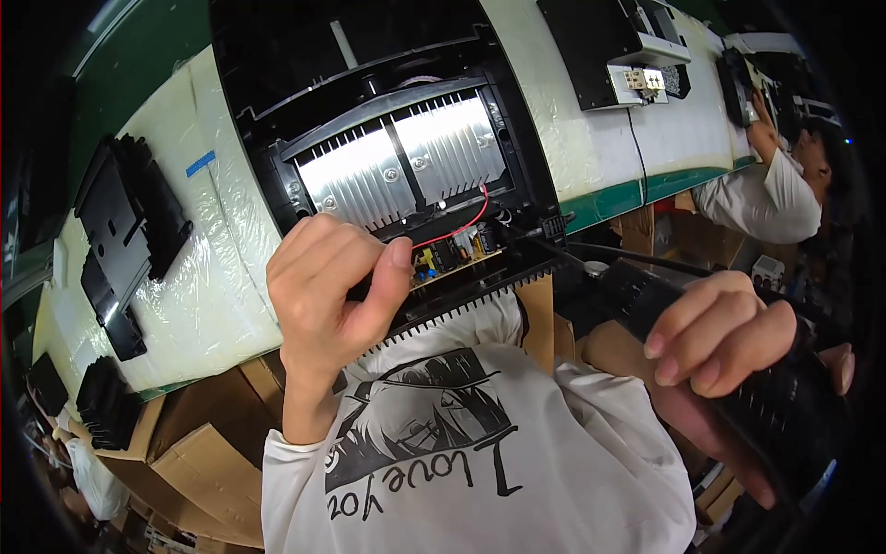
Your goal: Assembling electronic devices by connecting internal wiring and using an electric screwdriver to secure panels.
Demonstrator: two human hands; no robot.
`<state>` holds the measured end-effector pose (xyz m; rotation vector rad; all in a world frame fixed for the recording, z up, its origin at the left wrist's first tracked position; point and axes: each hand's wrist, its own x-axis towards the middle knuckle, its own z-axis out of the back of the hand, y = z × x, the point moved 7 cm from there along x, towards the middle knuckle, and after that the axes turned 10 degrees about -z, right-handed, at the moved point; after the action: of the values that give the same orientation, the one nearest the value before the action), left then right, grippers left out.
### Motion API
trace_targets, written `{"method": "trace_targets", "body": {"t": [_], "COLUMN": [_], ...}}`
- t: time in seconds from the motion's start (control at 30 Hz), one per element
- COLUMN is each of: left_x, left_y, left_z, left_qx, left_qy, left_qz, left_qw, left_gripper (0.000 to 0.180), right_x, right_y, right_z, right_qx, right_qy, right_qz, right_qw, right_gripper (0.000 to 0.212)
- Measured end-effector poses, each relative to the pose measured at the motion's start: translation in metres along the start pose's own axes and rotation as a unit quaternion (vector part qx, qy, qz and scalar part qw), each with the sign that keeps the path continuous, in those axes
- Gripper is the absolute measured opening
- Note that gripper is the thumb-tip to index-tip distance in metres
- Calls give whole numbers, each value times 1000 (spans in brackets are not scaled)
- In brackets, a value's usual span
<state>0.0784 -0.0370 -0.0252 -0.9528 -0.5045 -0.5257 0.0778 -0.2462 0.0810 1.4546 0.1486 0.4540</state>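
In front of me sits a black electronics housing (521,120) with two finned silver heat sinks (360,180). Along its near edge lies a circuit board (457,263) with yellow, blue and black parts, and a red wire (461,229) arches over it. My left hand (328,291) is closed at the housing's near left corner, thumb against curled fingers; anything inside them is hidden. Off to the right, my right hand (724,337) grips a long black slotted cover (775,415), tilted and apart from the housing. Black cables (664,258) run between the housing and the cover.
Black plastic panels (125,235) lie on the film-covered table (221,268) at left. Another black unit (600,55) with a metal bracket stands at the back right. Cardboard boxes (208,480) stand below the table edge. A co-worker in a white sleeve (761,198) works at far right.
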Motion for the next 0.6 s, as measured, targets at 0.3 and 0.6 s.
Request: {"method": "trace_targets", "body": {"t": [0.3,0.6], "left_x": [0,2], "left_y": [-1,-3], "left_z": [-1,-4], "left_qx": [-8,8], "left_qy": [1,7], "left_qz": [4,4], "left_qw": [1000,1000], "left_gripper": [17,17], "right_x": [2,7], "right_y": [-21,-14], "right_z": [4,-5], "right_qx": [63,1], "right_qy": [41,31], "right_qz": [2,182], "right_qw": [997,983], "right_gripper": [40,88]}}
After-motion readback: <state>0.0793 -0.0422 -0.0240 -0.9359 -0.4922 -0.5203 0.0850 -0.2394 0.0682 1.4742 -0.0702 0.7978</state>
